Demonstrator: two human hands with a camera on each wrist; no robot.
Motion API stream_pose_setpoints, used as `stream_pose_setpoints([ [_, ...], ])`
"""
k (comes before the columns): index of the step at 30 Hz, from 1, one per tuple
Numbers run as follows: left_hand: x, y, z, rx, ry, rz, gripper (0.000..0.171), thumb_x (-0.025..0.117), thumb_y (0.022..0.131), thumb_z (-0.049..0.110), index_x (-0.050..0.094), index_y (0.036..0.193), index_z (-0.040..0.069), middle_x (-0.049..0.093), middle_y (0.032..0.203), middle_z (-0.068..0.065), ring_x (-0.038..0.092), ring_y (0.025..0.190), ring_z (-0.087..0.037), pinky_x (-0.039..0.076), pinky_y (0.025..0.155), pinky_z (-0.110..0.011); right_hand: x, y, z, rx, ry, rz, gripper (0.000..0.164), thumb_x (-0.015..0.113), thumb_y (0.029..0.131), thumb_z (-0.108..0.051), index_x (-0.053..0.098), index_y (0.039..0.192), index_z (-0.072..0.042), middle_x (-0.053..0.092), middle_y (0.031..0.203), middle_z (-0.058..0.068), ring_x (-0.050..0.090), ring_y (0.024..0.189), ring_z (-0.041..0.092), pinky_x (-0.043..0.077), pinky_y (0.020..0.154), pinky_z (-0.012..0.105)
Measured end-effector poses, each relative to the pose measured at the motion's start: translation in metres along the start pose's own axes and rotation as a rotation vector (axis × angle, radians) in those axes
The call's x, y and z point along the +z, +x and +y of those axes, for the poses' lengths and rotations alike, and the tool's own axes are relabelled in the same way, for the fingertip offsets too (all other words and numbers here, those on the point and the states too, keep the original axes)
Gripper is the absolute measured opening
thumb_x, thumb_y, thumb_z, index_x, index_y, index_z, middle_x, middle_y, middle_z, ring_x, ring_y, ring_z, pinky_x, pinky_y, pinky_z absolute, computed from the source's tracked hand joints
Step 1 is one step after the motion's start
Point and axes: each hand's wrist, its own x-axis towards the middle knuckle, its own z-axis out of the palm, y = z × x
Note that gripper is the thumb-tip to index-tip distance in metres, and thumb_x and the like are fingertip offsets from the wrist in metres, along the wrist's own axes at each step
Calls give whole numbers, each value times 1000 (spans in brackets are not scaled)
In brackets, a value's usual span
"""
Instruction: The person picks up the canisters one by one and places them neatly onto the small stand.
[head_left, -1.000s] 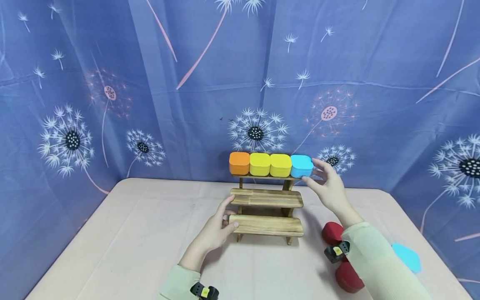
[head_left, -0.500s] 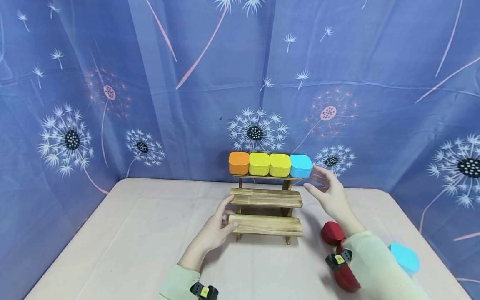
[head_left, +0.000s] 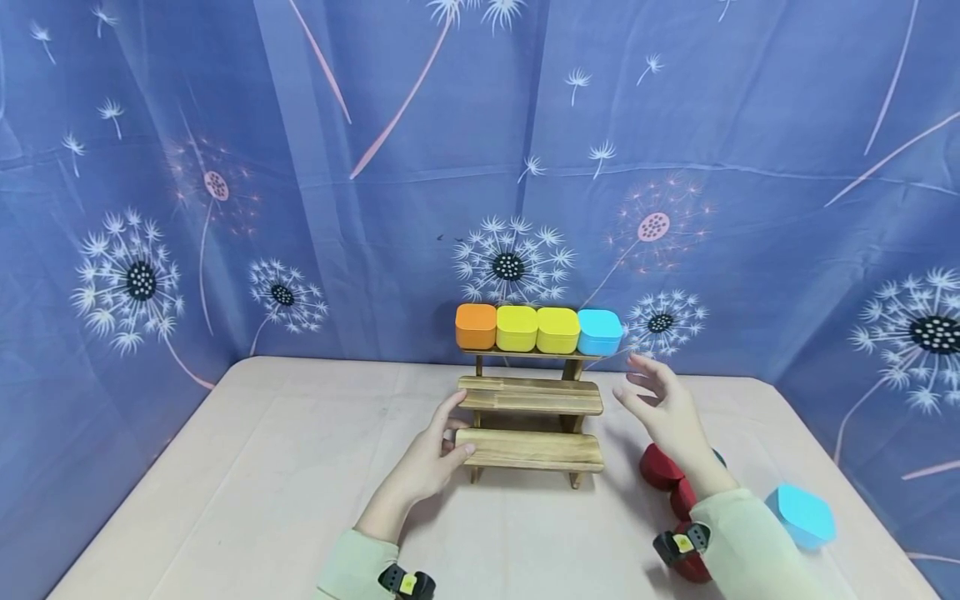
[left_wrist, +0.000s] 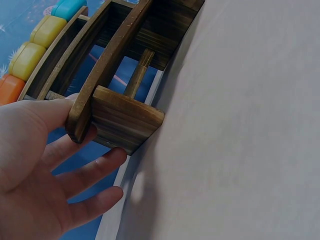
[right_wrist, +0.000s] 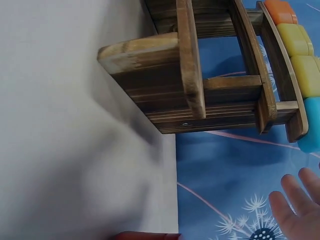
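A three-tier wooden display stand [head_left: 528, 450] stands on the table. Along its top tier sit an orange box [head_left: 476, 327], two yellow boxes [head_left: 517, 328] and a light blue box [head_left: 599, 332], side by side. My left hand [head_left: 426, 462] holds the left end of the lowest tier between thumb and fingers; the left wrist view shows its other fingers [left_wrist: 95, 202] spread below the plank. My right hand [head_left: 667, 412] hovers right of the stand, below the light blue box and apart from it, fingers loosely bent with nothing in them.
Several red boxes [head_left: 660, 467] lie right of the stand, partly under my right forearm. Another light blue box [head_left: 801, 517] sits farther right on the pale table [head_left: 247, 483]. A blue dandelion-print curtain [head_left: 390, 250] hangs behind and at both sides.
My right hand has come off the light blue box on the top tier and drawn back, down and to the right. The left hand stays at the stand.
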Motion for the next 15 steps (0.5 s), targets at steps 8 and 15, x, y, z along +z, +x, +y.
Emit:
stream_pose_setpoints([
  [8, 0, 0, 0, -12, 9, 1, 75, 60, 93, 15, 15, 150, 35, 58, 119, -9, 54, 77, -12, 47, 72, -26, 0, -12, 5, 27, -25, 23, 54, 65, 89, -15, 44, 137, 0, 52, 133, 21, 52, 104, -7, 43, 82, 7],
  [15, 1, 0, 0, -12, 3, 0, 75, 60, 93, 15, 15, 149, 35, 58, 119, -9, 53, 77, -12, 46, 71, -25, -4, -24, 6, 70, -31, 14, 55, 64, 90, -16, 42, 138, 0, 50, 134, 23, 54, 107, -2, 41, 82, 5],
])
